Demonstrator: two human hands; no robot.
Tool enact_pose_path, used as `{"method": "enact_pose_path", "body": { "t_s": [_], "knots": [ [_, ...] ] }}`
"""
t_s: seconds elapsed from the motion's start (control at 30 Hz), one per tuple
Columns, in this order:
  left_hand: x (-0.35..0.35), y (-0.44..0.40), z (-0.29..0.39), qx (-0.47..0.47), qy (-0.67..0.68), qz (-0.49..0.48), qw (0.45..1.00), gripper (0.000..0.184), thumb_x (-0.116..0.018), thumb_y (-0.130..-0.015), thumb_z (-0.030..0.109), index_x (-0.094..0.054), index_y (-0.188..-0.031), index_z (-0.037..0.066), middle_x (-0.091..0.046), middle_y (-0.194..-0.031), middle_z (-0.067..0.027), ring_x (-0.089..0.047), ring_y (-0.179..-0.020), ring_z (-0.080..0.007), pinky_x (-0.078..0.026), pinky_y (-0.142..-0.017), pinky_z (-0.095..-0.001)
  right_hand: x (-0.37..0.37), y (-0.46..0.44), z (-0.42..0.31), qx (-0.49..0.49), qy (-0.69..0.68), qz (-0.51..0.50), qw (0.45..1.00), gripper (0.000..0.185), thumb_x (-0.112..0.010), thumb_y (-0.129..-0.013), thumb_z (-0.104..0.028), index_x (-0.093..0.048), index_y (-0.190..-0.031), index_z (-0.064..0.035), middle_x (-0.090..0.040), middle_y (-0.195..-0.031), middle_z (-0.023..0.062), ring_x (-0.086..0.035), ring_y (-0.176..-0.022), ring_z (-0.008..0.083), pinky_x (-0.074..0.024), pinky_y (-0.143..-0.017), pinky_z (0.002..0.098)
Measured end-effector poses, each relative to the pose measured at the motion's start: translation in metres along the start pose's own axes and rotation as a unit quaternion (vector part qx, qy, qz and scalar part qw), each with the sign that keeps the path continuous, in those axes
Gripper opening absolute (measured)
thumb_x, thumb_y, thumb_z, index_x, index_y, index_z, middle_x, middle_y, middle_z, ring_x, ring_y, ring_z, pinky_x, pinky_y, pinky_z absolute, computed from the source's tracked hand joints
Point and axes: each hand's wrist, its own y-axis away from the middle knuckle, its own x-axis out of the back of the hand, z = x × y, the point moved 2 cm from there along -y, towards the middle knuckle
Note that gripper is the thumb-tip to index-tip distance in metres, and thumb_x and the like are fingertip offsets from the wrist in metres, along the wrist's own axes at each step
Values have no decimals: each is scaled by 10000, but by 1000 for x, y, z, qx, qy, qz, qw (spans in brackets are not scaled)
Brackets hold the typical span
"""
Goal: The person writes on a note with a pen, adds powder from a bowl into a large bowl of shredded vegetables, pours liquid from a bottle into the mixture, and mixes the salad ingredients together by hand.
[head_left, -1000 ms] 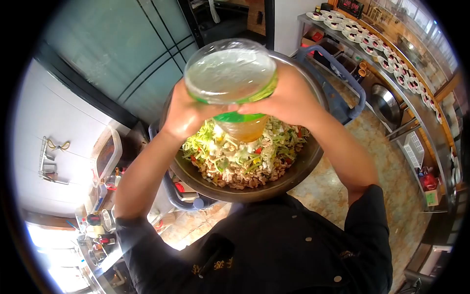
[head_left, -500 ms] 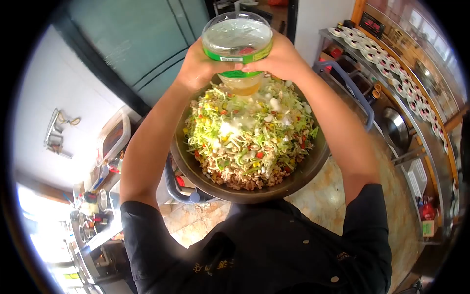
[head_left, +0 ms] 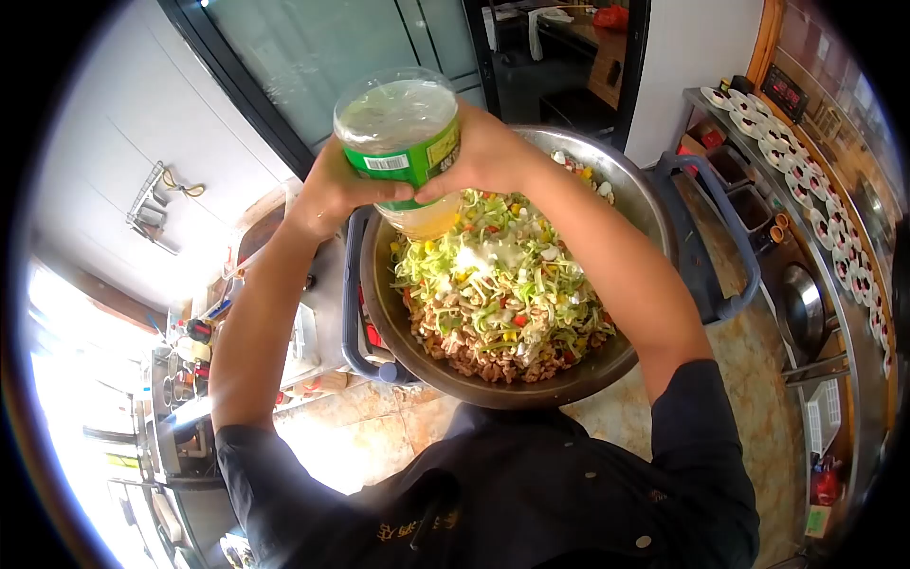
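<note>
A clear plastic bottle (head_left: 393,123) with a green label is tipped bottom-up, some yellowish liquid in its lower part. My left hand (head_left: 327,192) wraps its left side, and my right hand (head_left: 485,150) wraps the right, thumbs nearly meeting on the label. Below it is a wide metal basin (head_left: 517,391) heaped with a chopped mix (head_left: 517,284): pale green shreds, yellow and red bits, and brown crumbled pieces along the near side. A whitish patch lies on top. The bottle's mouth is hidden behind its body and my hands.
Under the basin stands a cart with grey-blue handles (head_left: 749,275). On the right, a steel counter carries many small white dishes (head_left: 806,180), with a metal bowl (head_left: 801,308) lower down. A glass door (head_left: 322,66) is ahead, and a wire rack (head_left: 150,209) hangs on the left wall.
The bottle and both hands have shifted left over the basin, toward its far left edge. The view has turned, so more of the doorway and the basin's right rim shows.
</note>
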Motion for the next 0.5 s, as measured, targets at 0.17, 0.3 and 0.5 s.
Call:
{"method": "enact_pose_path", "body": {
  "t_s": [0.17,0.3,0.5],
  "knots": [
    [-40,-21,-2,0,96,7,995,655,-836,-693,-33,-561,-1287,-11,-673,-1196,-107,-631,-1114,-212,-497,-992,-366,39,30,1,-63,83,42,994,805,-911,-600,-198,-563,-1305,-21,-681,-1206,134,-644,-1116,251,-469,-1007,363],
    [-80,-53,3,-67,94,16,993,584,-831,-695,-16,-609,-1235,-1,-706,-1130,-92,-654,-1038,-183,-522,-937,-342,82,58,-17,-22,112,89,989,668,-918,-587,-219,-656,-1171,-30,-732,-1087,127,-702,-1007,246,-522,-920,352],
    [-123,-93,22,-120,108,-14,987,579,-850,-680,18,-630,-1214,4,-720,-1102,-80,-661,-1001,-163,-530,-905,-324,137,86,-32,-60,154,129,978,660,-911,-609,-185,-649,-1197,-39,-731,-1101,109,-696,-1012,228,-522,-925,351]
  ]
}}
